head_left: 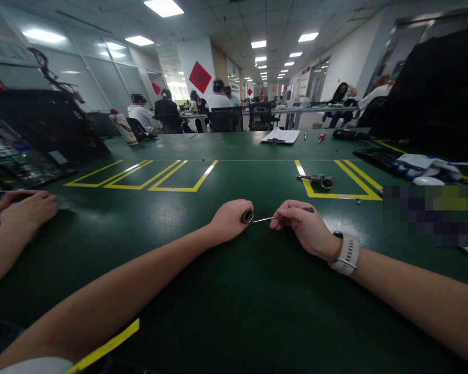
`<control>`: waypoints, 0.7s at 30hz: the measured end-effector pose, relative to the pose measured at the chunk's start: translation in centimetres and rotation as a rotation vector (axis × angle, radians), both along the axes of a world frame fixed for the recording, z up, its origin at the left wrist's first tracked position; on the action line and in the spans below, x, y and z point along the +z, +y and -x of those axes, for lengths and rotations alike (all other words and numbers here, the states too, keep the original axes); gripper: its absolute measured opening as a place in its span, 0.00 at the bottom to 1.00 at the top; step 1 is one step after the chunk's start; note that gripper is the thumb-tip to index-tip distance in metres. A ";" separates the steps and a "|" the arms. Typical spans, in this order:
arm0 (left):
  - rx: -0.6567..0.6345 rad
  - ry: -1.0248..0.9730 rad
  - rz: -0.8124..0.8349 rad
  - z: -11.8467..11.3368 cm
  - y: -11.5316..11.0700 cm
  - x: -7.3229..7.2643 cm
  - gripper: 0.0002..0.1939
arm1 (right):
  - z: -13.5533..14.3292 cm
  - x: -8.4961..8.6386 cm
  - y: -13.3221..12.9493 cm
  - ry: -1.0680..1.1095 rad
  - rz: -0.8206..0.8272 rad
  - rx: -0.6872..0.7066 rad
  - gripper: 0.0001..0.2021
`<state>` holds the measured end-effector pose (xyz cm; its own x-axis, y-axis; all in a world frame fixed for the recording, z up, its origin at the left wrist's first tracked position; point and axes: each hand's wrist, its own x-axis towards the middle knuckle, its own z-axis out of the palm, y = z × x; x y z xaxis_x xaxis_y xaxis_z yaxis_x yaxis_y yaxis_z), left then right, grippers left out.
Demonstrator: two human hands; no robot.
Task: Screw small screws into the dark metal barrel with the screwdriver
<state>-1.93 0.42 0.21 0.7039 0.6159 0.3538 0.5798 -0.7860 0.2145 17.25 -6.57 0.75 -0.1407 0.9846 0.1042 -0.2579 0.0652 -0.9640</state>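
My left hand (231, 221) is closed around a dark metal part with a round, ring-like open end (247, 216); the rest of it is hidden in the palm. My right hand (298, 223) pinches a thin screwdriver (263, 219), its slim shaft pointing left and its dark handle partly covered by the fingers. The shaft's tip is at or very near the ring end; contact is too small to tell. Beyond my right hand, a similar metal part with a ring end (321, 181) lies within a yellow tape outline (342, 197). A tiny metal piece (358, 201) rests nearby.
Another person's hands (29, 208) are at the left of the green table (226, 291). Further back lie a clipboard with paper (281, 136) and a red pen (322, 136). White-and-blue gloves (427, 165) and a white mouse (429, 181) are at the right. A dark monitor (439, 88) stands there.
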 end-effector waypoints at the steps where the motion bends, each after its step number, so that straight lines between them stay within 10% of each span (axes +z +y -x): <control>1: 0.012 -0.008 0.007 0.0 0.0 0.0 0.03 | 0.0 0.0 0.0 -0.003 0.002 -0.001 0.06; 21: -0.072 -0.067 0.103 -0.1 -0.8 0.9 0.08 | 0.2 0.0 0.0 -0.243 -0.037 -0.136 0.11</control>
